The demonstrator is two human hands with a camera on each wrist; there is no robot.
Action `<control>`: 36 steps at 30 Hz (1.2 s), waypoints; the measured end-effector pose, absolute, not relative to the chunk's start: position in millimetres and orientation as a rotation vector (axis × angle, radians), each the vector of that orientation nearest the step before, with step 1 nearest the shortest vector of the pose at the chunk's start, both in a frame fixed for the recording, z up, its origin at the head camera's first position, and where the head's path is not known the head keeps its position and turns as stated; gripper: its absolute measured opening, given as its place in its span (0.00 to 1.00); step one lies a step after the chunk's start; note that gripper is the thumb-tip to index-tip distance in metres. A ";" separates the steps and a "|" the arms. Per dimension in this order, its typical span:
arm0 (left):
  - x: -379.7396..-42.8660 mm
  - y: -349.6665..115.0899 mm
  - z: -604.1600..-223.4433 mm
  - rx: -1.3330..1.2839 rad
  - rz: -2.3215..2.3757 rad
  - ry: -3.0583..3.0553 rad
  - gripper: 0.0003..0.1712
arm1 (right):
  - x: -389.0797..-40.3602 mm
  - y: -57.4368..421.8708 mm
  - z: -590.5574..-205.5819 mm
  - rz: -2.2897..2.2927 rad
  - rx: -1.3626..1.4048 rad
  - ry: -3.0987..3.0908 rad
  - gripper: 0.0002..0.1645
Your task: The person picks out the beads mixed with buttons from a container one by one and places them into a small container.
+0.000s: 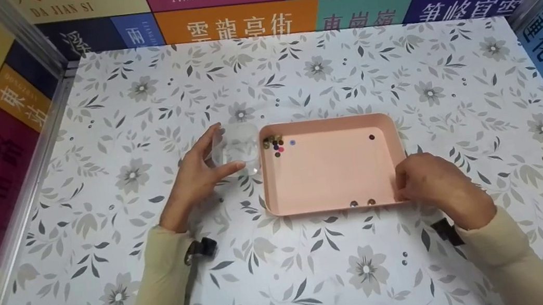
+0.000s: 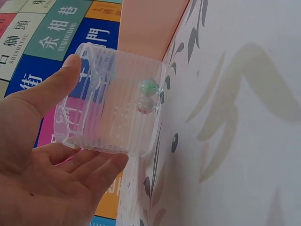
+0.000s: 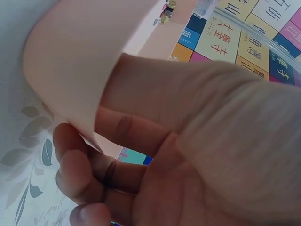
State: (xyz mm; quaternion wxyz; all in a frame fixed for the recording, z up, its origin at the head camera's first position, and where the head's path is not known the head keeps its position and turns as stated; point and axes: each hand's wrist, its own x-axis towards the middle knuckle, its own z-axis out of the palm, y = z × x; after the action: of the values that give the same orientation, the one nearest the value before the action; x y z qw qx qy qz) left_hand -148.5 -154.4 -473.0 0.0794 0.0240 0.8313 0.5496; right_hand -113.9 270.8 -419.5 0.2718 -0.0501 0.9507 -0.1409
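Observation:
My left hand [image 1: 195, 170] holds a small clear plastic box [image 1: 236, 146] between thumb and fingers, just left of a shallow pink tray [image 1: 325, 125]. In the left wrist view, a greenish bead [image 2: 149, 86] and a clear bead [image 2: 146, 105] show inside the box. My right hand [image 1: 435, 181] grips the tray's wall at its front right corner. Its thumb passes over the rim in the right wrist view, and some fingertips are hidden behind the wall. Several small beads [image 1: 276, 146] are clustered in the tray's back left corner.
A blue bead [image 1: 293, 142] lies near the cluster, a dark bead [image 1: 372, 137] towards the right wall, and two beads [image 1: 371, 202] against the front wall. A floral cloth [image 1: 366, 271] covers the table. Lettered panels [image 1: 233, 21] enclose its back and sides.

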 end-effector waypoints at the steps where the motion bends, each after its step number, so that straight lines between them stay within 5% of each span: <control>1: -148.6 -154.4 -472.9 0.068 1.642 2.488 0.61 | -114.0 270.4 -419.9 -0.383 -0.128 2.563 0.04; 36: -149.9 -154.0 -473.9 0.055 1.616 2.507 0.62 | -107.0 269.7 -424.2 -0.427 -0.237 3.034 0.07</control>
State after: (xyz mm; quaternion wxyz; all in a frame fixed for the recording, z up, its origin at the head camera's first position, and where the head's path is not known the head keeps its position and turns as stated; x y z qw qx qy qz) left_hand -149.9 -154.0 -473.9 0.0788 0.0184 0.8377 0.5401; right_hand -107.0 269.7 -424.2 0.0342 -0.0772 0.9867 -0.1390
